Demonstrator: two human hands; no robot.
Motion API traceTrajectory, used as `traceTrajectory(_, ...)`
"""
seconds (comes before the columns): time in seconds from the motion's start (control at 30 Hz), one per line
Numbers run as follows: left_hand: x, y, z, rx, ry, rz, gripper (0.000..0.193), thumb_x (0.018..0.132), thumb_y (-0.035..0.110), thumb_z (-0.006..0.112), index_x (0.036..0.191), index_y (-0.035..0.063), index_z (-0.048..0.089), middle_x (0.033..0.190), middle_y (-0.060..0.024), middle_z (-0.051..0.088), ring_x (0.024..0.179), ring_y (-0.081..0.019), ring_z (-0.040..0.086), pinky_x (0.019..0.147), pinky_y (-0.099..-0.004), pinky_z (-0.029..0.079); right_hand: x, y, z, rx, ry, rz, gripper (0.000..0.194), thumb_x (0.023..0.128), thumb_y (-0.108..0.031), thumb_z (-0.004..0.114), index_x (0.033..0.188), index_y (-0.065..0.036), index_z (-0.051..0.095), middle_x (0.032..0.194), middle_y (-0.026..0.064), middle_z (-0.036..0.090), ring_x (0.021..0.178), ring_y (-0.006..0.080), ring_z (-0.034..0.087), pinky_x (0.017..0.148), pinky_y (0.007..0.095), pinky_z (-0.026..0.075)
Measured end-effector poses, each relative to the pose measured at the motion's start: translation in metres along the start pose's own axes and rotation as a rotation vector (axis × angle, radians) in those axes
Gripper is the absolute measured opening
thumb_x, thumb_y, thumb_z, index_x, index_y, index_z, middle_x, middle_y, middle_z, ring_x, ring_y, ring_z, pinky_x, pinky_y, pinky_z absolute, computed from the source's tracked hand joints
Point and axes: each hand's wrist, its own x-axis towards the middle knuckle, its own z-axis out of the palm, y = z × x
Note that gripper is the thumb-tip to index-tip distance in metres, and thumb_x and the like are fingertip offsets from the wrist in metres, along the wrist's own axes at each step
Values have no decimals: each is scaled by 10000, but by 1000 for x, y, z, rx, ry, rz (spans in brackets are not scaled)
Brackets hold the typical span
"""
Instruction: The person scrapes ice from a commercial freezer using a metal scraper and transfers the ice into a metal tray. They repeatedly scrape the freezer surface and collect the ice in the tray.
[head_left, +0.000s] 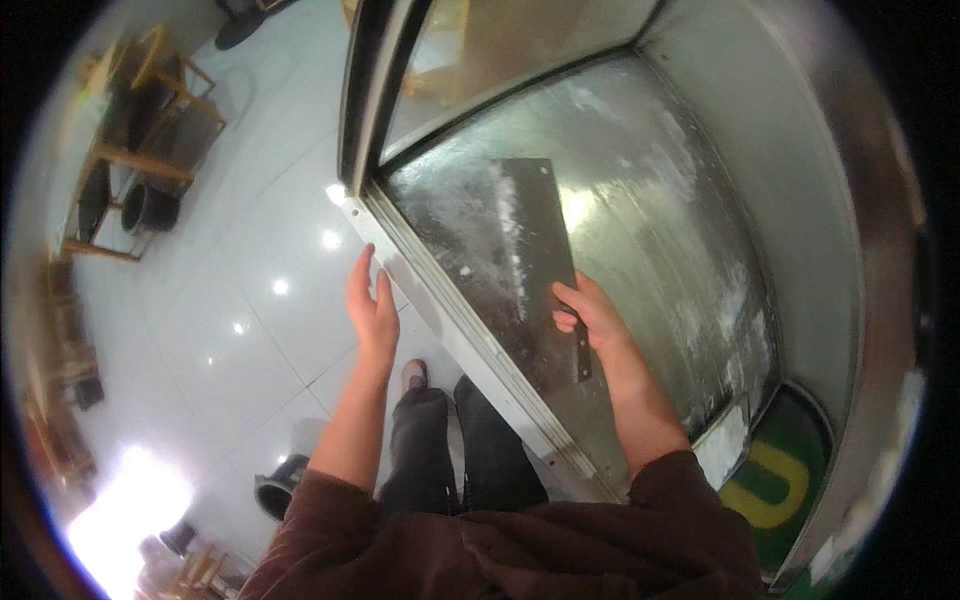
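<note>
My right hand (596, 311) grips the dark riveted handle of a large rectangular cleaver (534, 225). Its broad blade points away from me over the wet metal floor (637, 225) of a glass-sided case. A line of white, frost-like residue (510, 240) runs along the blade's left edge. My left hand (375, 307) is just outside the case, with thumb and fingers apart and nothing in it. Its fingertips are close to the pale metal sill with sliding-door tracks (457, 322); I cannot tell whether they touch it.
A glass panel in a dark frame (367, 97) stands at the sill's far end. White smears (731, 307) mark the case floor's right side. A green panel with a yellow shape (780, 472) sits lower right. Black bins (281, 487) (150, 208) and wooden chairs (161, 97) stand on the tiles.
</note>
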Motion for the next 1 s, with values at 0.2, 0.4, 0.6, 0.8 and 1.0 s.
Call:
traceTrajectory(0.2,-42,8,-5,37,-329,-6,387,859,75,506,1246,58,496,1247,-149,520,1146,-292,495,952,-370,377,-91,34,-21,238,168,-135,114,890,-120,544,916,-90,437,726,-3,439,481,64,382,418,210,310)
traceTrajectory(0.4,-77,60,9,-22,-768,89,368,865,101,523,1229,52,505,1259,-142,510,1191,-290,458,970,-358,368,-188,81,-34,401,461,-273,122,888,-146,561,854,-98,455,711,-8,441,502,65,396,422,222,309)
traceTrajectory(0.6,-211,173,95,-102,-1322,521,436,848,190,577,1271,137,485,1345,-178,391,1230,-335,398,996,-374,345,-313,131,-101,614,800,-359,150,863,-143,595,855,-67,466,728,19,473,502,87,417,426,240,328)
traceTrajectory(0.8,-378,246,193,108,-1564,1040,458,884,423,486,1314,271,446,1459,-209,99,1331,-409,155,1041,-533,212,-433,183,-211,685,901,-290,144,845,-110,592,890,-34,478,732,34,478,498,97,453,418,250,367)
traceTrajectory(1.0,-523,286,314,341,-1777,1129,503,876,590,351,1317,360,422,1481,-168,38,1356,-399,57,1019,-636,121,-533,221,-343,706,865,-287,115,839,-98,582,859,-52,478,660,25,477,485,93,445,418,232,338)
